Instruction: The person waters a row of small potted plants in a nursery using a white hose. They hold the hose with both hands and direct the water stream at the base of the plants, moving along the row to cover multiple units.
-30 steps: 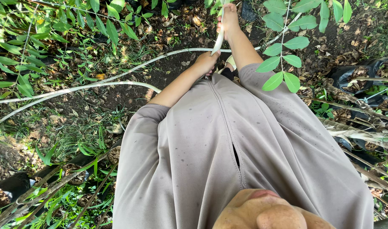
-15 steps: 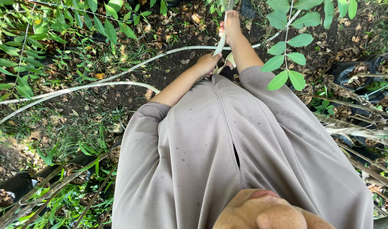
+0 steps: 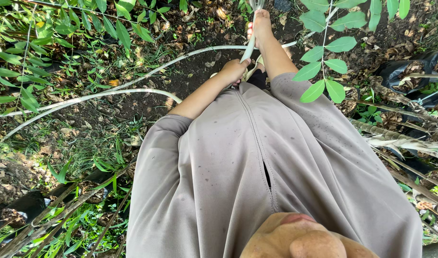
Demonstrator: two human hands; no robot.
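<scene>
Your left hand [image 3: 234,69] has its fingers wrapped tight around a pale stem [image 3: 248,48]. Your right hand [image 3: 260,26] grips the same stem higher up, fingers closed on it, near the top edge of the bare soil [image 3: 190,76]. The stem rises upright between both hands. Two pale, stripped branches [image 3: 109,93] arc leftward across the ground. Green leaflets [image 3: 331,67] hang just beside your right forearm.

Pale stem [image 3: 248,48], green leaves [image 3: 341,44]
</scene>
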